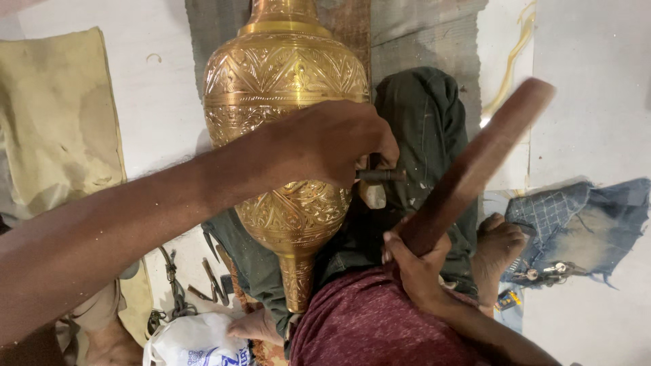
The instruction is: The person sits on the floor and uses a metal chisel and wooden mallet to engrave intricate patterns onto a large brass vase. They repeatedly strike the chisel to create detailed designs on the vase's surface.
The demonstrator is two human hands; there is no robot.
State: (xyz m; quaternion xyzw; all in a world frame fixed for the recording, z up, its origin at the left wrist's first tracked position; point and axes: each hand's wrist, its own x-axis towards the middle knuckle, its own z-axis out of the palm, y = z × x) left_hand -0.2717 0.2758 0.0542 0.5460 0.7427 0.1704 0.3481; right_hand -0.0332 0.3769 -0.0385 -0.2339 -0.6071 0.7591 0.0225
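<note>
On my lap, big gold vase [285,129] lies on side, carved all over, thin end near my belly. My left hand [332,146] rests on vase middle, fingers pinched tight on small dark metal punch [381,175]. My right hand [413,261] wraps tight round brown wooden stick [475,166], raised, blurry. Green cloth [424,115] under vase. Bare foot [498,240] beside denim rag [583,217]. White bag [193,342] low down.

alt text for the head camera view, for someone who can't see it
A person's left hand holds a small metal chisel against an engraved brass vase lying across their lap, while the right hand grips a raised wooden mallet. Cloths and small tools lie on the floor around them.
</note>
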